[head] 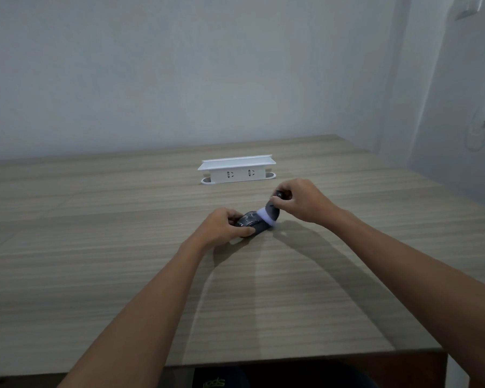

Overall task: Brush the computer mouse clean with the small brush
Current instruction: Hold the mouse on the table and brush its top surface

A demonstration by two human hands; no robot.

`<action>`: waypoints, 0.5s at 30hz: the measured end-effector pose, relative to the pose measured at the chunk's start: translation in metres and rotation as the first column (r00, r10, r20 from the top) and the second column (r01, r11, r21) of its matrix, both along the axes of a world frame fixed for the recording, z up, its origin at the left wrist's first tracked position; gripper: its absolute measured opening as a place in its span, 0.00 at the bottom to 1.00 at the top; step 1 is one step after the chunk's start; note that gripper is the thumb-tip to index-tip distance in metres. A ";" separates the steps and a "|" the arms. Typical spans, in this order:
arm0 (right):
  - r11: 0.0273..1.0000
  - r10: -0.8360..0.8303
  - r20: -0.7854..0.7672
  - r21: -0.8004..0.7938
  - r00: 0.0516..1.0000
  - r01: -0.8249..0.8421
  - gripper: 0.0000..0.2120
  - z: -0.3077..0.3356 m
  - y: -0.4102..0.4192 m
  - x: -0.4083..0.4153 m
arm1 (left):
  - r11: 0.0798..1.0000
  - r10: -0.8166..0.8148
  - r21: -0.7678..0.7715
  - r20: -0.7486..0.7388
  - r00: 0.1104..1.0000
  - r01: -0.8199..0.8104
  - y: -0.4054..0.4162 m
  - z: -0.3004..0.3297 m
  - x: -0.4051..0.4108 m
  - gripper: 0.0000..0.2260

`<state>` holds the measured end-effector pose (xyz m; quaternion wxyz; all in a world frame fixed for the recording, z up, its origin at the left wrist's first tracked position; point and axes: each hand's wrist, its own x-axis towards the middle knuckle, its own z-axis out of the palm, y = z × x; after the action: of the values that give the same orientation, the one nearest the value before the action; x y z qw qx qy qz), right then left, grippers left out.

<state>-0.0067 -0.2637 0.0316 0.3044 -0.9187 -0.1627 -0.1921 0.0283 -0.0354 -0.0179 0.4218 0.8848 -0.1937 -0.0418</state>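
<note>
Table (95,247): wood-grain top, pale brown, set against a plain wall; near edge visible at the bottom of the head view.
Socket box (237,171): white, raised from the table surface, lid tilted up, two outlets facing the camera. Taken here as landmark.
Mouse (251,224): dark, glossy, lying on the table in front of the socket box, a little to its right, clearly apart from it. Long axis angled, far end pointing up and right. Some lettering on the near end, too blurred to read.
Left hand (226,225): in front of the socket box, on the near end of the mouse. Fingers curled around the mouse's sides, thumb on the near side; gripping it against the table.
Brush (272,212): small, dark handle, pale bristle head. Bristles pressed onto the far end of the mouse, on the side nearer the socket box.
Right hand (303,203): in front of and right of the socket box, above the far end of the mouse. Fingers closed, pinching the brush handle between thumb and fingertips; handle top showing above the knuckles.
Forearms: both bare, reaching in from the near table edge toward the socket box.
</note>
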 end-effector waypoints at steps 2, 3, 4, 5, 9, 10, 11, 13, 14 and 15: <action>1.000 0.010 0.017 -0.027 1.000 -0.010 0.07 0.005 0.002 0.002 | 1.000 0.004 0.005 -0.004 1.000 -0.004 0.000 -0.001 0.001 0.18; 0.999 0.026 0.024 -0.024 0.999 -0.026 0.06 0.007 0.004 0.001 | 1.000 0.005 0.008 -0.009 1.000 -0.005 0.000 -0.001 0.002 0.19; 0.999 0.047 0.019 -0.020 0.999 -0.047 0.06 0.008 0.007 0.001 | 1.000 0.002 0.009 -0.013 1.000 -0.002 0.001 -0.001 0.003 0.20; 0.998 0.063 0.009 -0.029 0.998 -0.062 0.06 0.009 0.008 0.002 | 1.000 0.000 0.010 -0.015 1.000 0.001 0.001 -0.001 0.004 0.20; 0.992 0.011 0.029 -0.127 1.000 -0.007 0.06 0.006 0.003 0.007 | 1.000 0.008 0.011 -0.001 1.000 -0.008 0.000 -0.001 0.002 0.20; 0.991 0.013 0.039 -0.132 0.999 -0.007 0.06 0.007 0.003 0.007 | 1.000 0.011 0.011 -0.001 1.000 -0.011 0.000 0.000 0.002 0.20; 0.992 0.032 0.037 -0.121 0.999 -0.028 0.06 0.008 0.004 0.006 | 1.000 0.014 0.009 -0.004 1.000 -0.014 0.000 0.000 0.002 0.20; 0.992 0.082 0.010 -0.094 0.997 -0.080 0.06 0.009 0.008 0.004 | 1.000 0.016 0.000 -0.013 1.000 -0.016 0.000 -0.001 0.003 0.19; 0.991 0.086 0.001 -0.101 0.996 -0.086 0.06 0.009 0.010 0.004 | 1.000 0.017 -0.002 -0.015 1.000 -0.017 0.000 -0.002 0.004 0.19; 0.989 0.076 0.003 -0.126 0.997 -0.075 0.06 0.008 0.009 0.005 | 1.000 0.019 -0.002 -0.017 1.000 -0.019 0.000 -0.002 0.004 0.19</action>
<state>-0.0013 -0.2542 0.0396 0.2524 -0.9284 -0.2102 -0.1736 0.0323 -0.0351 -0.0197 0.4246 0.8859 -0.1816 -0.0449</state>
